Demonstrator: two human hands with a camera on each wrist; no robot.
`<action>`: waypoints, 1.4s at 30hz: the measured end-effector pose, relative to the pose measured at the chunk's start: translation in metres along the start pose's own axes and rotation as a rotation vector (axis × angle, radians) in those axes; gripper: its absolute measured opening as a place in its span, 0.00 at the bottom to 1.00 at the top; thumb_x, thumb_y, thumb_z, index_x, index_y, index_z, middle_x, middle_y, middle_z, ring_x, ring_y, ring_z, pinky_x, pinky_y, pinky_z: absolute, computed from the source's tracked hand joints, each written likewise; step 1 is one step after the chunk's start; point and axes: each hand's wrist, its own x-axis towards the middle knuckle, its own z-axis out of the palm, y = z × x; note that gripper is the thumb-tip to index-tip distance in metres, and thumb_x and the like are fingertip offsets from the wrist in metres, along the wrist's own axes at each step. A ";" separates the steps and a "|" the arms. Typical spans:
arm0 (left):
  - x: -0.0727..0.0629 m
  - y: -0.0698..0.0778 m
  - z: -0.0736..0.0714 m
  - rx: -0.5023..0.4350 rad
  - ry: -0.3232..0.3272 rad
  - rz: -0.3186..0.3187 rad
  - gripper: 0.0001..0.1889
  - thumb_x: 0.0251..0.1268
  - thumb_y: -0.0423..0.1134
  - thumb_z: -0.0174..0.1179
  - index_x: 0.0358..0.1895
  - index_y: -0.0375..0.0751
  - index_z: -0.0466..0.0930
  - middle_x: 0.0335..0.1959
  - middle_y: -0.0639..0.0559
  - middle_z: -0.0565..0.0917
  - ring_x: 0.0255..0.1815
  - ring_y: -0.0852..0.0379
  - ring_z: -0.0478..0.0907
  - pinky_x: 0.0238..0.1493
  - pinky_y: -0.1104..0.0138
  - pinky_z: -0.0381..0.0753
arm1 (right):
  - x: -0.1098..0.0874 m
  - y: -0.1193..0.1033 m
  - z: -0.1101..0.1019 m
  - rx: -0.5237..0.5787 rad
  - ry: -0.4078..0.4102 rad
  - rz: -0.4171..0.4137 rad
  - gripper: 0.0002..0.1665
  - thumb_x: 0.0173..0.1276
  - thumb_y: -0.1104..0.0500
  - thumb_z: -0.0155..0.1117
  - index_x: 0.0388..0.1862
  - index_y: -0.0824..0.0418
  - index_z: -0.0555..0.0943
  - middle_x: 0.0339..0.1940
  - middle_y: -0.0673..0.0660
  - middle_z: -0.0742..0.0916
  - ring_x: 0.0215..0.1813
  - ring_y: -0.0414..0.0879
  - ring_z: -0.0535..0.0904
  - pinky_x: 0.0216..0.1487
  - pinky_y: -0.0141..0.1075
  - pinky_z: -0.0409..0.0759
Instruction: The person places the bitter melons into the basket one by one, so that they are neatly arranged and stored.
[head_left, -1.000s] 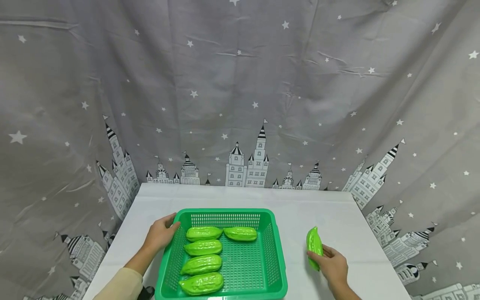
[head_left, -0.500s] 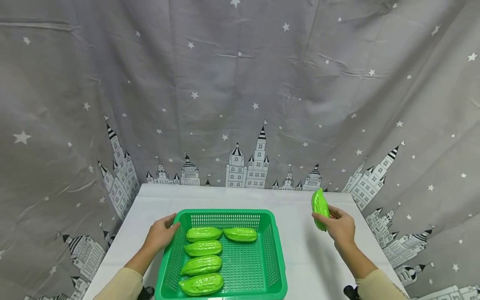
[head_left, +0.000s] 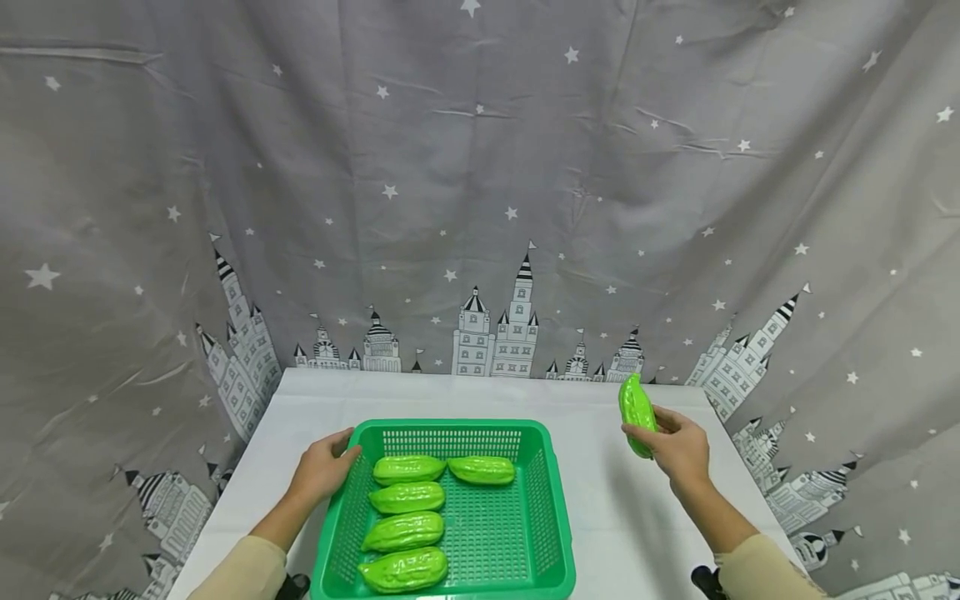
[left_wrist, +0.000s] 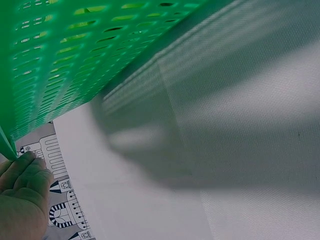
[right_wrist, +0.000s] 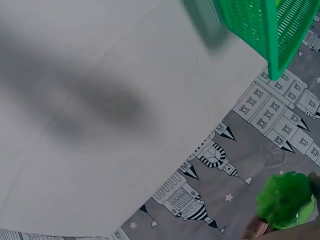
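My left hand point(head_left: 321, 468) grips the left rim of a green plastic basket point(head_left: 557, 500), its thumb at the edge. The left wrist view shows the fingers curled by the rim, below the slotted basket wall point(left_wrist: 60, 70). Inside the basket, several glossy green bitter melons lie in a column on the left, the nearest bitter melon point(head_left: 403, 570) lowest. One more bitter melon point(head_left: 481, 470) lies at the back right of that column. My right hand point(head_left: 678, 446) holds another bitter melon point(head_left: 637, 414) upright between thumb and fingers, above the table right of the basket; its lobed end point(right_wrist: 284, 197) shows in the right wrist view.
A white cloth covers the table point(head_left: 600, 533). Behind it hangs a grey curtain point(head_left: 480, 167) printed with stars and castles. The hand's shadow falls on the cloth to the right of the basket.
My right hand has risen from low over the table toward its far side with the bitter melon, then shifted slightly left. The left hand and basket have stayed put.
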 end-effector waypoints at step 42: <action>-0.002 0.000 0.001 -0.007 0.016 0.008 0.29 0.77 0.41 0.54 0.72 0.25 0.65 0.66 0.26 0.72 0.67 0.27 0.68 0.65 0.37 0.68 | -0.025 -0.053 0.097 -0.184 -0.623 -0.523 0.35 0.45 0.62 0.87 0.55 0.65 0.85 0.50 0.55 0.88 0.51 0.51 0.84 0.51 0.43 0.84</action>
